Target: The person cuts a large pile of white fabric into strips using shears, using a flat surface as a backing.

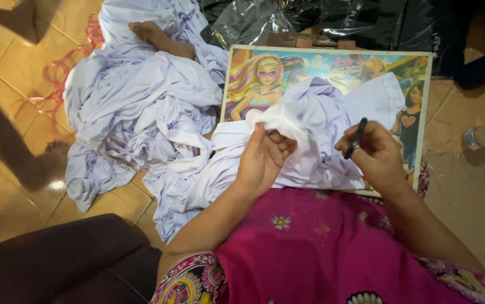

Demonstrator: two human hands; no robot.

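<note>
I see my left hand [263,159] pinching a fold of white cloth [310,121] on the surface [417,62]; my right hand [369,151], just beside it, grips dark snips [356,138].

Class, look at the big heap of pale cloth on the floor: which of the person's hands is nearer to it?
Left. The left hand pinches white cloth just right of the heap; the right hand, holding a small dark tool, is farther right.

White cloth [310,121] hides the cartoon board's [327,59] middle.
</note>
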